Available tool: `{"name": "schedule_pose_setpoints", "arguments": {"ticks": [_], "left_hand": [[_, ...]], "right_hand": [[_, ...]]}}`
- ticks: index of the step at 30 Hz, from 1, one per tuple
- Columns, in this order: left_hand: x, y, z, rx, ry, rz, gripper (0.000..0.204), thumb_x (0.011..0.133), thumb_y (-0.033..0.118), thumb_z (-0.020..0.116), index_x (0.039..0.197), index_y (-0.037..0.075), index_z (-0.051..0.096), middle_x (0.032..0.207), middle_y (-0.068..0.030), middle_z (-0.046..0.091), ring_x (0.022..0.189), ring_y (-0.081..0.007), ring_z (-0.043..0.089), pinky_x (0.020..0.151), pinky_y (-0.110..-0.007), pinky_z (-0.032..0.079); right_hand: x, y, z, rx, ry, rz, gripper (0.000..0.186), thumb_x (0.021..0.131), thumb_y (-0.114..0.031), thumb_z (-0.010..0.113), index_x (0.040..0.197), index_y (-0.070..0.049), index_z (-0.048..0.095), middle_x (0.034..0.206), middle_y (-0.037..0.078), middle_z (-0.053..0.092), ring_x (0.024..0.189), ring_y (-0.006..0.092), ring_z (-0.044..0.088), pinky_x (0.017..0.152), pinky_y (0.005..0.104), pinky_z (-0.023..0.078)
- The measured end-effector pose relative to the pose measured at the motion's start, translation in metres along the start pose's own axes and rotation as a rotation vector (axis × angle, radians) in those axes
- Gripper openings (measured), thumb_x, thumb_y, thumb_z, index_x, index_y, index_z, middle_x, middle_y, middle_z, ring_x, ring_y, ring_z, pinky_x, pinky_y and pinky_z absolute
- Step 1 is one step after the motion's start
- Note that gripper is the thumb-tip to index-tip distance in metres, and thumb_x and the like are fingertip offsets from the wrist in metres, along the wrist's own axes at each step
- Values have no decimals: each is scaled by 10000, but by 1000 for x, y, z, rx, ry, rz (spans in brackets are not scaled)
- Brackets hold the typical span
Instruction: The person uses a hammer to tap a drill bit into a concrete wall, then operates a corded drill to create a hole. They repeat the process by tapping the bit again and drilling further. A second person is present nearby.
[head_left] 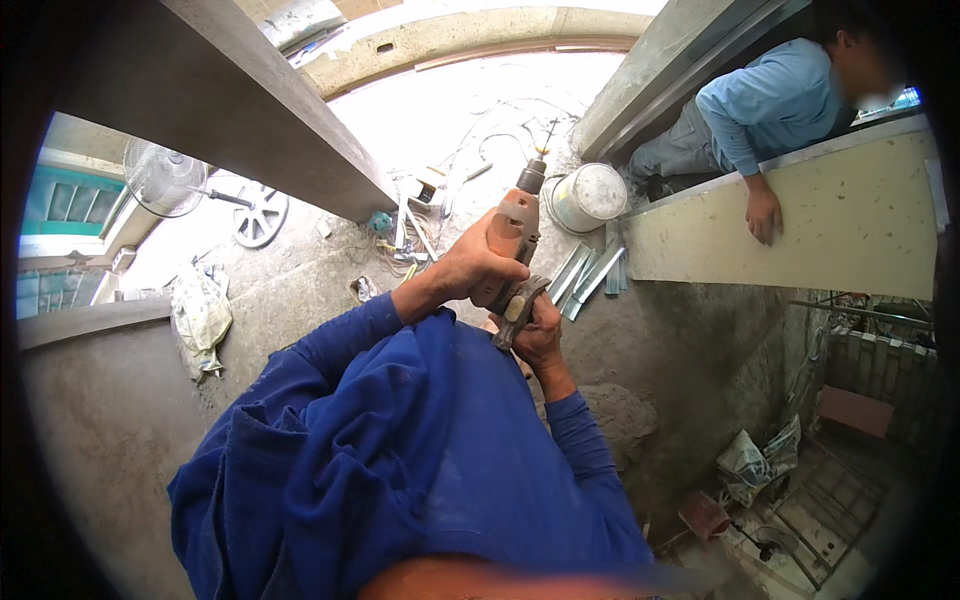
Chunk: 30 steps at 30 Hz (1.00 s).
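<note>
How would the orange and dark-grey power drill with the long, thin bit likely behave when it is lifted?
The drill is probably stiff, since it looks hard-shelled, and perhaps heavy for its size, given its thick body. The thin bit may be fragile, being so slender.

The head fisheye faces steeply down; blue shirt (430, 460) close, floor (300, 285) farther.

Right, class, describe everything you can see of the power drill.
The power drill has an orange and dark housing, plastic by its look, with a dark, metal-looking chuck holding a thin bit. It points away from the wearer, up the picture. The left hand wraps its body; the right hand seems to grip a worn tool overlapping its rear. Whether the bit is spinning cannot be told.
</note>
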<state>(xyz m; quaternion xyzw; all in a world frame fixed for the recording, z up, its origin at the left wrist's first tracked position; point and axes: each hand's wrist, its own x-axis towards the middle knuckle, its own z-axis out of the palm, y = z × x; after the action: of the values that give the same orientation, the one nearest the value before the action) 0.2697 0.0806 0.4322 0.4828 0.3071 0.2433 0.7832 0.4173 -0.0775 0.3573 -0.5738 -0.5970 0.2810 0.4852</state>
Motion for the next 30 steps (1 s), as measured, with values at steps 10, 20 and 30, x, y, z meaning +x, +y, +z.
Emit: {"name": "schedule_pose_setpoints", "arguments": {"ticks": [10, 20, 30], "left_hand": [[33, -7, -28, 523, 91, 112, 880, 680, 182, 876, 1458, 50, 488, 1194, -168, 666, 1082, -309, 678, 967, -426, 550], [38, -27, -25, 799, 72, 219, 850, 685, 133, 834, 1470, 45, 519, 1152, -224, 725, 1047, -367, 738, 942, -426, 577], [36, -28, -4, 914, -29, 193, 832, 669, 119, 812, 1451, 53, 539, 1290, -242, 660, 1239, -451, 639, 1058, -516, 516]], "right_hand": [[48, -30, -52, 192, 240, 536, 172, 924, -52, 821, 1055, -37, 709, 845, 25, 696, 680, 106, 620, 618, 295, 501], [65, -63, -90, 418, 358, 275, 586, 1122, -580, 563, 1210, 0, 570, 807, 36, 595, 645, 119, 566, 630, 273, 488], [67, -74, -100, -206, 317, 212, 283, 1149, -287, 603, 1150, -10, 551, 807, 105, 690, 712, 200, 674, 628, 395, 532]]}}
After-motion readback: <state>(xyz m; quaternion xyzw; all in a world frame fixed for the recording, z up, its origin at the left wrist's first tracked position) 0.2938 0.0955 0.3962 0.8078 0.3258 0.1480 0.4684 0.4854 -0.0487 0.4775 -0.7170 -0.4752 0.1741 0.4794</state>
